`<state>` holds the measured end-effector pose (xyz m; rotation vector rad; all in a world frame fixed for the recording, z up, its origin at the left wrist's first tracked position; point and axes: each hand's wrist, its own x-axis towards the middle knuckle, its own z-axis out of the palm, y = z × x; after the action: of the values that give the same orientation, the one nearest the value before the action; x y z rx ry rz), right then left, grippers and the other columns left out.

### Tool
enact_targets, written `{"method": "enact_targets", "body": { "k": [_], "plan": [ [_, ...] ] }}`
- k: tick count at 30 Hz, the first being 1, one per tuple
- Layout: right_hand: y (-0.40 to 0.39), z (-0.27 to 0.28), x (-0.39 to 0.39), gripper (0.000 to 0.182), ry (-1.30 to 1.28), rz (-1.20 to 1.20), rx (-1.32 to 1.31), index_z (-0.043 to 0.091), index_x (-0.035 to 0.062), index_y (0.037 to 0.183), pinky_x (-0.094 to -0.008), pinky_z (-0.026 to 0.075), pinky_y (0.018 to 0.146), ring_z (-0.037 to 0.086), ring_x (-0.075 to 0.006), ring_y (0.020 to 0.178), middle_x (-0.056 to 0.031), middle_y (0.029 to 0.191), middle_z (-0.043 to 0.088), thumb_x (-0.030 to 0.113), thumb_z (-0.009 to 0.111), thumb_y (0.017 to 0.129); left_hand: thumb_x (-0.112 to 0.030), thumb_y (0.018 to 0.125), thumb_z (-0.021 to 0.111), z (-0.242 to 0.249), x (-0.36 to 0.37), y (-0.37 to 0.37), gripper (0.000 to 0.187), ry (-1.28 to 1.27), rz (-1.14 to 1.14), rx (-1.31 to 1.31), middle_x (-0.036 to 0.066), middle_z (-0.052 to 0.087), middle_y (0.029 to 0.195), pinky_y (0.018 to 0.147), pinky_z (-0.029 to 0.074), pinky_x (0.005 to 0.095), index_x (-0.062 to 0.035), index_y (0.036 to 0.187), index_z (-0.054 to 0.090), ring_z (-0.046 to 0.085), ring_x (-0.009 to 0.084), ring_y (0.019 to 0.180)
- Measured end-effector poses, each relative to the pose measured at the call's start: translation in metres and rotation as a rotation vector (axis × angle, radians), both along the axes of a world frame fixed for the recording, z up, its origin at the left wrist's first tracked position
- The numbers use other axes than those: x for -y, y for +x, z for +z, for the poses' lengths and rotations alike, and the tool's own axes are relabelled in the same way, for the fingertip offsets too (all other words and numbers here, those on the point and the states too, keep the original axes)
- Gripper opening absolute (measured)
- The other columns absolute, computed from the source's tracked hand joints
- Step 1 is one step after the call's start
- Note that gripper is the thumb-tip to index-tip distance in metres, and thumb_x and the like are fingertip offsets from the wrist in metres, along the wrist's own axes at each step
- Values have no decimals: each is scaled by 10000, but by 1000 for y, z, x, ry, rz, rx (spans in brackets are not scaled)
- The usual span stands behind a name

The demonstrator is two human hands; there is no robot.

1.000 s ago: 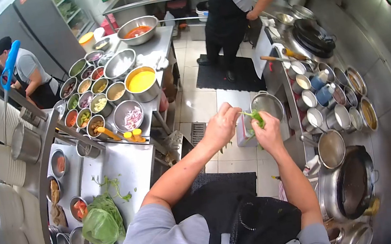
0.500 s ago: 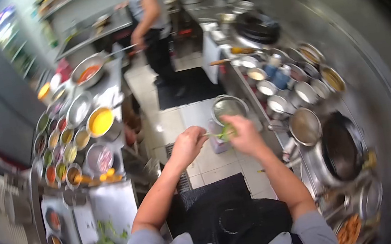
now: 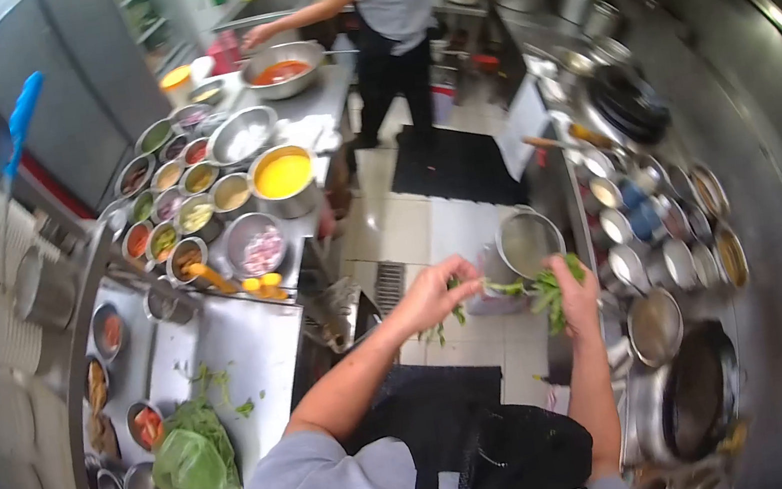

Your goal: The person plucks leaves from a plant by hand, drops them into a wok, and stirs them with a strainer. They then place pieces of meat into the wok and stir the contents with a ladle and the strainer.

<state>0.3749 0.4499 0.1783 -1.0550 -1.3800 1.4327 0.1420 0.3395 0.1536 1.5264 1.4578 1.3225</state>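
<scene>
I stand in a narrow kitchen aisle with both arms stretched out in front of me. My right hand [image 3: 575, 290] grips a bunch of green leafy herbs [image 3: 546, 292]. My left hand [image 3: 437, 292] pinches stems and a few leaves [image 3: 452, 313] pulled off the same bunch, a hand's width to its left. A thin green stem [image 3: 503, 286] runs between the two hands. Just beyond them a steel pot [image 3: 526, 242] stands on the edge of the right counter.
On the left a steel counter [image 3: 253, 336] holds several bowls of chopped ingredients, a yellow sauce bowl [image 3: 283, 173] and a green bag of leaves [image 3: 189, 464]. At right are seasoning cups [image 3: 645, 219] and a wok [image 3: 693, 390]. Another person [image 3: 387, 17] stands at the far end.
My hands have drawn apart, tearing the herbs. The view has swung back left and dropped slightly. The other person has turned toward the far counter and reaches left.
</scene>
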Motion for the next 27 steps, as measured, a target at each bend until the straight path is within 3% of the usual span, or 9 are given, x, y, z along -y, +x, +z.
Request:
{"method": "enact_targets", "body": {
  "k": [3, 7, 12, 14, 17, 20, 24, 26, 27],
  "plan": [
    [-33, -19, -5, 304, -256, 28, -128, 569, 111, 776, -243, 373, 415, 513, -90, 497, -5, 681, 572, 329, 605, 986, -189, 943, 659, -41, 29, -33, 205, -137, 141, 130, 47, 674, 955, 842, 497, 296, -31, 1071, 635, 625, 124, 930],
    [-102, -46, -22, 335, -301, 215, -122, 578, 88, 760, -275, 398, 408, 486, -107, 441, -14, 633, 560, 338, 617, 981, -137, 988, 567, -63, 44, -77, 281, -286, 200, 496, 65, 648, 1112, 920, 471, 282, 9, 1228, 562, 600, 126, 1035],
    [-195, -38, -65, 319, -148, 445, 99, 637, 33, 810, -269, 432, 496, 532, -99, 538, -14, 678, 604, 303, 630, 979, -104, 990, 555, -64, 11, -136, 297, -233, 234, 496, 66, 653, 1130, 927, 473, 286, 5, 1266, 568, 599, 124, 1062],
    [-237, -31, -84, 297, 220, 628, 114, 640, 6, 824, -274, 450, 570, 551, -98, 609, -21, 696, 621, 255, 619, 985, -133, 958, 607, -49, -11, -161, 256, -171, 333, 234, 72, 684, 1039, 837, 492, 284, -10, 1182, 630, 613, 115, 957],
    [-288, -8, -123, 249, 659, 741, 273, 664, -6, 889, -318, 476, 636, 608, -170, 656, -100, 736, 659, 228, 633, 970, -112, 897, 675, -43, -55, -201, 291, -170, 364, 126, 117, 695, 1104, 908, 503, 321, -7, 1166, 641, 648, 183, 1023],
    [-348, -26, -181, 251, 1087, 825, 278, 684, 3, 925, -328, 481, 644, 621, -168, 688, -150, 796, 674, 247, 640, 967, -70, 926, 646, -25, -103, -238, 287, -237, 321, 24, 39, 663, 1072, 832, 512, 274, -17, 1204, 603, 608, 100, 962],
    [-421, -22, -258, 278, 639, 830, 265, 685, -6, 894, -324, 482, 642, 616, -149, 719, -113, 811, 687, 263, 654, 960, -76, 939, 631, -11, -142, -270, 264, -350, 368, 136, 32, 666, 1020, 769, 519, 269, -6, 1192, 603, 611, 87, 856],
    [-466, -57, -307, 288, 135, 820, 100, 690, -1, 871, -316, 473, 641, 601, -130, 737, -64, 819, 683, 274, 664, 955, -80, 946, 623, -14, -149, -272, 249, -426, 406, 169, 34, 666, 999, 741, 520, 264, -2, 1182, 604, 613, 86, 809],
    [-489, -73, -320, 288, 131, 832, 82, 690, -1, 871, -316, 473, 641, 601, -130, 737, -64, 819, 683, 274, 664, 955, -91, 946, 624, -26, -147, -269, 223, -424, 499, 337, 31, 667, 943, 684, 512, 252, -6, 1153, 614, 613, 79, 749]
  ]
}}
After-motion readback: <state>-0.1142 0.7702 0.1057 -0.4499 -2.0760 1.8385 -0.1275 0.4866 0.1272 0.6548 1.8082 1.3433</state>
